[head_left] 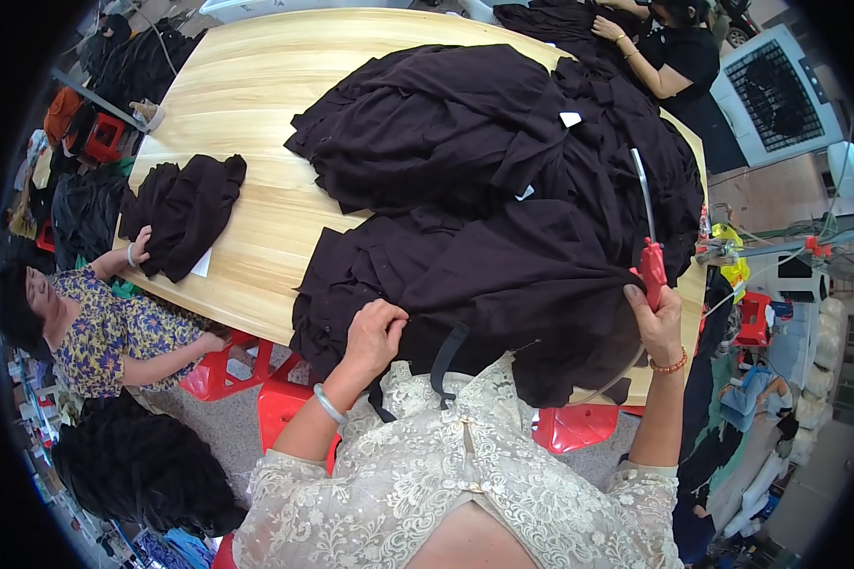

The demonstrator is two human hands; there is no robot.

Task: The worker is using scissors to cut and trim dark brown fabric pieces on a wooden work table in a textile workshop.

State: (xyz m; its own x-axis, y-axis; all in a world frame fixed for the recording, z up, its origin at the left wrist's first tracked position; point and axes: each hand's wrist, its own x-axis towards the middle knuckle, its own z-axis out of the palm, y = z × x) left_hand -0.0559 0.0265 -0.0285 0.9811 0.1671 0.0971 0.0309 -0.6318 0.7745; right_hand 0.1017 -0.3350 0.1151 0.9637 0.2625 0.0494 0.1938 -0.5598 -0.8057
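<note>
My left hand [374,334] pinches the near edge of a large dark garment [503,275] spread over the wooden table [247,104]. My right hand [657,322] grips the red handle of a long tool [649,248] with a thin metal blade pointing away over the cloth. A bigger heap of the same dark cloth [465,133] lies behind, with small white tags showing. A black strap hangs off the near edge between my arms.
A seated person at the left rests a hand [139,248] on a small folded dark stack [185,213]. Another person [669,52] works at the far right. Red stools [285,398] stand under the table. Dark fabric piles lie on the floor at the left.
</note>
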